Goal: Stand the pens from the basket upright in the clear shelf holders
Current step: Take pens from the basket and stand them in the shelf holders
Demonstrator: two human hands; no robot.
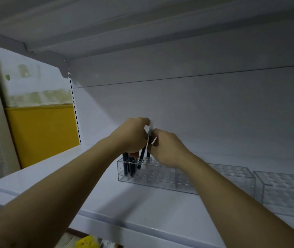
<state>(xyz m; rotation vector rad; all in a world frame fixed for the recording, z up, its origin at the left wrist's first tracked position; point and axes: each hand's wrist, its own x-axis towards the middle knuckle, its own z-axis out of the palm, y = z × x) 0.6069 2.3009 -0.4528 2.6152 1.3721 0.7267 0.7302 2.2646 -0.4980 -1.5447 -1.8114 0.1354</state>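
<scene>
A clear holder (162,178) with rows of holes sits on the white shelf (106,190). Several dark pens (129,166) stand upright in its left end. My left hand (131,136) is closed around a bunch of dark pens just above that end. My right hand (167,149) touches it from the right and pinches one dark pen (148,140), whose lower end points down at the holder's holes. The basket is out of view.
A second clear holder (285,192) stands to the right on the same shelf. Another shelf (142,33) hangs close overhead. A yellow panel (42,133) is at the left beyond the slotted shelf upright (74,108).
</scene>
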